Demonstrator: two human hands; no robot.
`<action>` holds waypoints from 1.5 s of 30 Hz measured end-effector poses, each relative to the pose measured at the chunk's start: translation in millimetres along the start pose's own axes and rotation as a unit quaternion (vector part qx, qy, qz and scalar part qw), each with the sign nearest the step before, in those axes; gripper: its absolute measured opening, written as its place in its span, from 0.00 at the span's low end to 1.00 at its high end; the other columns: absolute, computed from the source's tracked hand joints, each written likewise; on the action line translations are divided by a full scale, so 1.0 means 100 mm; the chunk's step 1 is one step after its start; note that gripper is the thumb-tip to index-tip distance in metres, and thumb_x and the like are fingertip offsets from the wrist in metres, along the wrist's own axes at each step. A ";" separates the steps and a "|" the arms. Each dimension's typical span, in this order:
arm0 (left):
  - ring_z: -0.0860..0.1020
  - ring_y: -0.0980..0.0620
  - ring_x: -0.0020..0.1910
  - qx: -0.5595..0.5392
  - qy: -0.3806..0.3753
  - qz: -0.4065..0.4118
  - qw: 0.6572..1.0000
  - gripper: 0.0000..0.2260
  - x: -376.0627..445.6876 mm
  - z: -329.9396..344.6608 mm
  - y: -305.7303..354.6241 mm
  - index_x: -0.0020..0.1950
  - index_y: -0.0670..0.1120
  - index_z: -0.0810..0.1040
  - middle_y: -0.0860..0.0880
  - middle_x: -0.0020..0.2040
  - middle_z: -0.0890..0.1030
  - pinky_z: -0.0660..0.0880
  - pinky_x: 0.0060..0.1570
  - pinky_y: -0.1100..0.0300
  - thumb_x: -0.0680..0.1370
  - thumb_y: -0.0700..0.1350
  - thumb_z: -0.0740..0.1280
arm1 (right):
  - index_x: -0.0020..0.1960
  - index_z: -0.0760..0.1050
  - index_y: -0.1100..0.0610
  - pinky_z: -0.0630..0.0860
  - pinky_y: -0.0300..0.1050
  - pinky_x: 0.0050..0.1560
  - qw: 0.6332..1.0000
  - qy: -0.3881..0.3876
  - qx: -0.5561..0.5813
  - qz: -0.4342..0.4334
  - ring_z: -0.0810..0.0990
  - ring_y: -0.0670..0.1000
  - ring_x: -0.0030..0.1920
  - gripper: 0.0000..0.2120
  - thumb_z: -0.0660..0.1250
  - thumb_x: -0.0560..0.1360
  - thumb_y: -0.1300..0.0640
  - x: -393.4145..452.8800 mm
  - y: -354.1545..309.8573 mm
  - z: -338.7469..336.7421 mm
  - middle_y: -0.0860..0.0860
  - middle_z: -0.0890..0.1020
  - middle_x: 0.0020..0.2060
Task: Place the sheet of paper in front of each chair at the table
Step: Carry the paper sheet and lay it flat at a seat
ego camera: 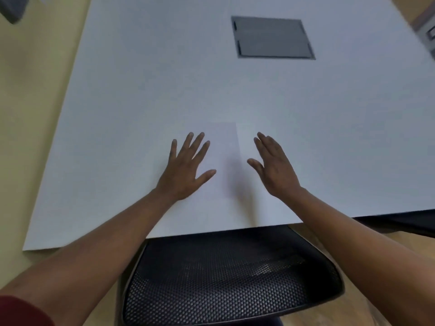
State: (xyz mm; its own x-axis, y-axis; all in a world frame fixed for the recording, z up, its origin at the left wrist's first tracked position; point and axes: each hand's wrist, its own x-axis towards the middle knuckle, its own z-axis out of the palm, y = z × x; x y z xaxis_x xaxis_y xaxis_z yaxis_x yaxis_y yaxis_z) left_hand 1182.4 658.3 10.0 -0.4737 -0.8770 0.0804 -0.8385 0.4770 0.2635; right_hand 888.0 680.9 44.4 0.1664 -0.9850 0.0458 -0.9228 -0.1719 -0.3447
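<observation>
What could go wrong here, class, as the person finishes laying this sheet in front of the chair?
1. The left hand lies flat on the sheet of paper; lifting away could drag it askew.
2. White paper on the white table barely shows, so a crooked placement may go unnoticed.
3. The right hand is beside the sheet and could brush its edge.
</observation>
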 end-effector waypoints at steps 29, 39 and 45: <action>0.45 0.40 0.88 -0.056 0.337 0.393 0.854 0.39 1.57 -1.55 8.14 0.89 0.41 0.49 0.42 0.89 0.48 0.44 0.85 0.34 0.85 0.63 0.56 | 0.85 0.57 0.58 0.47 0.62 0.84 0.798 0.430 -0.273 0.321 0.51 0.59 0.86 0.33 0.58 0.85 0.44 -4.66 2.98 -5.20 0.55 0.57 0.86; 0.43 0.42 0.88 -0.054 0.308 0.449 0.837 0.41 1.65 -1.03 9.88 0.89 0.41 0.47 0.42 0.90 0.45 0.39 0.85 0.37 0.85 0.65 0.54 | 0.85 0.56 0.58 0.52 0.63 0.85 0.752 0.424 -0.311 0.398 0.53 0.59 0.86 0.33 0.57 0.85 0.43 -5.91 3.88 -5.59 0.56 0.58 0.85; 0.42 0.42 0.88 -0.084 0.299 0.460 0.832 0.40 1.95 -0.65 10.78 0.89 0.41 0.45 0.42 0.89 0.43 0.45 0.85 0.34 0.86 0.65 0.53 | 0.85 0.54 0.57 0.50 0.62 0.85 0.753 0.402 -0.324 0.407 0.52 0.58 0.86 0.34 0.55 0.86 0.42 -6.23 4.70 -5.68 0.54 0.58 0.86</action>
State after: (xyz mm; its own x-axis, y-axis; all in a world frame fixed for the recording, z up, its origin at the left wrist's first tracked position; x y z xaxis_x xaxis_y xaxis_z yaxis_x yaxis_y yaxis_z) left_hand 203.6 998.0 372.0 -0.6336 -0.0417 0.7726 -0.1230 0.9913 -0.0473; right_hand 153.2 1205.2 385.8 -0.5704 -0.4140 0.7094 -0.6240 0.7800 -0.0465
